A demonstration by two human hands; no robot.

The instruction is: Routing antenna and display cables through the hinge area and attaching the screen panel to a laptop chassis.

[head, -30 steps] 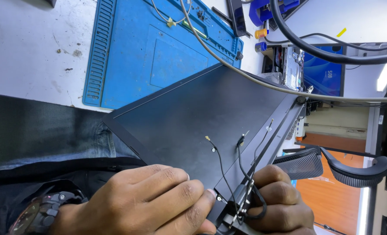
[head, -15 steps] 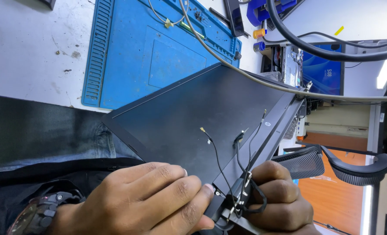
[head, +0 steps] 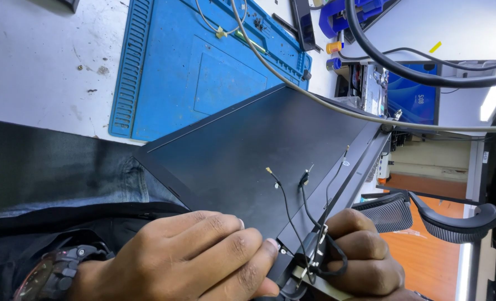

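Table (head: 30,61): white, blue mat (head: 192,72) laid at far edge | black panel (head: 259,150): tilted, propped off table's near edge over lap | left hand (head: 192,259): closed on panel's near corner | right hand (head: 365,259): gripped around hinge bracket (head: 315,262) | thin black wires (head: 290,212): routed across panel toward bracket.

Two hands, one black panel (head: 259,150), three thin black wires (head: 287,206), one blue mat (head: 203,72), one wristwatch (head: 53,273)
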